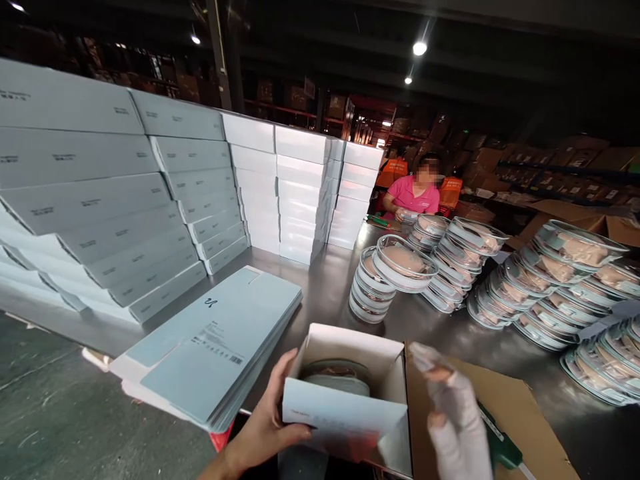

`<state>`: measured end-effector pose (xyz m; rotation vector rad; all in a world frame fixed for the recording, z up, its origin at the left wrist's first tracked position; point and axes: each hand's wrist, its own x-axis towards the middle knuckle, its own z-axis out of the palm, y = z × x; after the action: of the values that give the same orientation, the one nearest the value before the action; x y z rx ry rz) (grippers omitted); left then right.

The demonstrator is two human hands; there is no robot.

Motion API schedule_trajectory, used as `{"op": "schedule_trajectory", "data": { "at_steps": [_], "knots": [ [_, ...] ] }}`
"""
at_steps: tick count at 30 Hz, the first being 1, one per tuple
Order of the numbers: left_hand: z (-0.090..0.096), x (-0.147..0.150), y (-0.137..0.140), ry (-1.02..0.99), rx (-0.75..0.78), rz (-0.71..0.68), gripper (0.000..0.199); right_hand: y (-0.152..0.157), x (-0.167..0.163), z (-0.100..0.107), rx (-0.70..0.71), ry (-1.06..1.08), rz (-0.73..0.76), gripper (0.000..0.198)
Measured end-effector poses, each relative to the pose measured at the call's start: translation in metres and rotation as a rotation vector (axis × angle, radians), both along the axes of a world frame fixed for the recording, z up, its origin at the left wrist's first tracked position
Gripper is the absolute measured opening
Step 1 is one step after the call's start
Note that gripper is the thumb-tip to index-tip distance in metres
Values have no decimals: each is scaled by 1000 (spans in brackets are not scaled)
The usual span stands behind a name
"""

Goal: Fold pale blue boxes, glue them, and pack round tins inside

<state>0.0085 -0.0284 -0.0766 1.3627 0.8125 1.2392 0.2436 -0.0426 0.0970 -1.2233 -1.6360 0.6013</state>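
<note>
My left hand [273, 417] grips the left side of an open white carton [345, 413], thumb on its front wall and fingers behind. Inside the carton lies a rounded container with a greenish clear rim [337, 380], partly hidden by the front wall. Just right of the carton is my right hand [455, 413], in a pale glove with some bare fingertip skin showing. It is blurred, but its thumb and fingers stand apart, and I make out nothing held between them. Beneath that hand lies a brown cardboard sheet [520, 413] with a green-handled tool [505, 447].
Flat white cartons [225, 340] are piled on the left of the metal table [325, 293]. Behind them rises a wall of closed white boxes [100, 200]. Stacks of clear-lidded round containers [405, 263] stand to the right. Across the table sits a person in a pink shirt [413, 197].
</note>
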Motion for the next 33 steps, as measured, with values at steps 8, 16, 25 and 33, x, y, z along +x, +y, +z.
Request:
{"op": "schedule_trajectory", "data": {
  "at_steps": [8,16,25,33],
  "knots": [
    [41,13,-16,176,454,143,44,-48,-36,-91,31,127,-259,63],
    [55,-1,-13,355,100,102,23,-56,11,-103,-96,222,-410,67],
    [68,-29,7,561,209,-99,51,-92,175,-126,-878,-28,-839,35],
    [71,-11,25,505,226,32,42,-115,138,-122,-548,656,-447,50]
  ]
}}
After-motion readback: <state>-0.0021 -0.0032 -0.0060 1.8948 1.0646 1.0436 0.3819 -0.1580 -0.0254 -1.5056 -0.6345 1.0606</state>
